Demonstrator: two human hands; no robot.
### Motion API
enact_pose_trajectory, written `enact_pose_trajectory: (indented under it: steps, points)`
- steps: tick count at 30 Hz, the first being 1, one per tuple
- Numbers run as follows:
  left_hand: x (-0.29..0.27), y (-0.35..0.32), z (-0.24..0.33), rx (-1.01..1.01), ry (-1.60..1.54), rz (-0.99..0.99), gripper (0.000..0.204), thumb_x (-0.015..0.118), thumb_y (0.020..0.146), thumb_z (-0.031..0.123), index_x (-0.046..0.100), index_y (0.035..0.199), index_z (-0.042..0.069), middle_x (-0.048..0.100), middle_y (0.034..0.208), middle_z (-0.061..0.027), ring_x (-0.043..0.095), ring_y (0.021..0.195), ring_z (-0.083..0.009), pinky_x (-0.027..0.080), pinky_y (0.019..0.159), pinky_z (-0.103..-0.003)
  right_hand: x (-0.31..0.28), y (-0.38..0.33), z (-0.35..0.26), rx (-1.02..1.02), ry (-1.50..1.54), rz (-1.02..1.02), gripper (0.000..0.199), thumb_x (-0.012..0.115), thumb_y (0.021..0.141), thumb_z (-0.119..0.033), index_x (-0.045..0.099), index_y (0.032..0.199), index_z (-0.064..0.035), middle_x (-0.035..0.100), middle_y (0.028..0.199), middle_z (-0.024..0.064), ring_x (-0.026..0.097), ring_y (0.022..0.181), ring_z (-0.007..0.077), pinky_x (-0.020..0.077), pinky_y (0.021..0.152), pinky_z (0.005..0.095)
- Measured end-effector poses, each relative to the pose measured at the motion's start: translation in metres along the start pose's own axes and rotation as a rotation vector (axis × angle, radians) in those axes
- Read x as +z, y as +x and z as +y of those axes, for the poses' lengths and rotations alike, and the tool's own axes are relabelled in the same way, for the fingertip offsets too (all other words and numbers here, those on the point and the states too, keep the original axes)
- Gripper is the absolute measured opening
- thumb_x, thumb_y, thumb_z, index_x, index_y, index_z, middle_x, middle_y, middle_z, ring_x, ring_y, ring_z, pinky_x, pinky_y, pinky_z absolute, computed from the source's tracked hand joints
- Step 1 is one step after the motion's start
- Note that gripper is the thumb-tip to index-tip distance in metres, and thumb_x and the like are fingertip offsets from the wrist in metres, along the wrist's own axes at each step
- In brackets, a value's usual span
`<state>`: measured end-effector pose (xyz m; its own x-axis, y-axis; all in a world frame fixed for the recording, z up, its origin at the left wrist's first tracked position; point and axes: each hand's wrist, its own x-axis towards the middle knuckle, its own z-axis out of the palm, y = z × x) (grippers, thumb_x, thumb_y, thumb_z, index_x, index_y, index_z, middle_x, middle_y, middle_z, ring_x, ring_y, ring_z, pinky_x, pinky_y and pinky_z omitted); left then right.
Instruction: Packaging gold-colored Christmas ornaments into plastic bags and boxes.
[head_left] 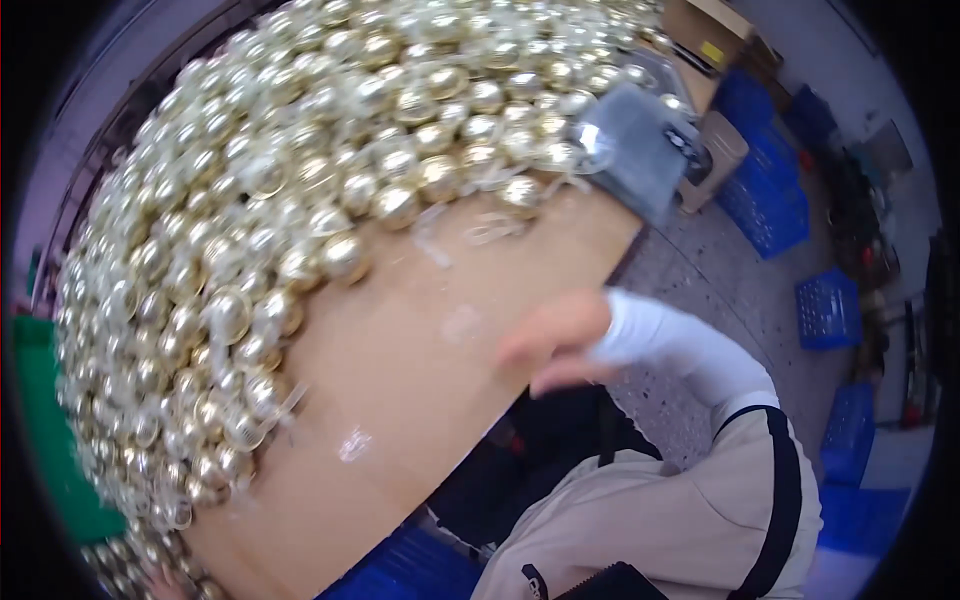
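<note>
My right hand point(562, 345), smeared by motion, hovers over the near edge of the brown board tabletop point(420, 330). Its fingers stretch leftward with the thumb apart, and nothing shows in them. At the lower left rim, part of a hand point(163, 584) appears among gold balls; it seems to be my left hand, but its arm is out of view and its fingers are unclear. A large heap of shiny gold baubles point(400, 205) with clear plastic strips covers the table's far and left parts. A loose clear strip point(430, 238) lies by the heap's edge.
A grey-blue clear plastic bag or sheet point(640, 150) lies at the table's right corner. Beyond it stand an open cardboard box point(708, 32), a beige stool point(716, 155) and several blue crates point(762, 205) on the grey floor. A green panel point(60, 430) borders the left.
</note>
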<state>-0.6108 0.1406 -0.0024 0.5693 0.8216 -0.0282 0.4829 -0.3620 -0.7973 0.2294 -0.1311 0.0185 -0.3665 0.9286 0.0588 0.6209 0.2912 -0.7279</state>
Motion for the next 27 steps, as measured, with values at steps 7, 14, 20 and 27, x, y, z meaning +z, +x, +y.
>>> enact_pose_trajectory:
  steps: [7, 14, 20, 27]
  points:
    - [-0.034, 0.024, 0.026, -0.574, -0.234, 0.646, 0.038, 0.037, 0.096, 0.028, 0.045, 0.127, 0.008, 0.049, 0.11, -0.0266, 0.051, 0.093, -0.0394, 0.045, 0.075, -0.044, -0.145, -0.127, 0.145, 0.761, -0.822, 1.106, 0.089, 0.075, 0.064, -0.046, 0.036, 0.133, -0.0053, 0.039, 0.134, 0.0201, 0.038, 0.123, 0.0342, 0.0333, 0.101, 0.0397]
    - [-0.222, 0.077, 0.127, -0.508, -0.746, 0.403, 0.044, 0.049, 0.092, 0.023, 0.042, 0.131, 0.003, 0.027, 0.142, -0.0206, 0.029, 0.13, -0.0339, 0.027, 0.104, -0.042, -0.165, -0.169, 0.188, 1.303, -0.435, 0.978, 0.141, 0.079, 0.043, -0.06, -0.004, 0.143, -0.007, 0.009, 0.141, 0.0356, 0.023, 0.131, 0.0445, 0.0253, 0.107, 0.041]
    - [-0.295, 0.095, 0.168, -0.369, -0.788, 0.443, 0.04, 0.048, 0.092, 0.017, 0.045, 0.129, 0.002, 0.029, 0.143, -0.0164, 0.028, 0.131, -0.0327, 0.026, 0.105, -0.042, -0.19, -0.184, 0.187, 1.281, -0.314, 0.973, 0.123, 0.084, 0.045, -0.048, 0.017, 0.135, 0.0043, 0.058, 0.105, 0.0264, 0.062, 0.088, 0.0334, 0.0508, 0.077, 0.0364]
    - [-0.364, 0.118, 0.233, -0.069, -0.779, 0.539, 0.033, 0.05, 0.089, 0.007, 0.05, 0.122, 0.004, 0.038, 0.138, -0.0174, 0.032, 0.129, -0.0373, 0.027, 0.104, -0.046, -0.213, -0.176, 0.185, 1.434, -0.453, 0.892, 0.102, 0.083, 0.05, -0.042, 0.035, 0.126, 0.0068, 0.063, 0.095, 0.02, 0.064, 0.073, 0.025, 0.052, 0.067, 0.0324]
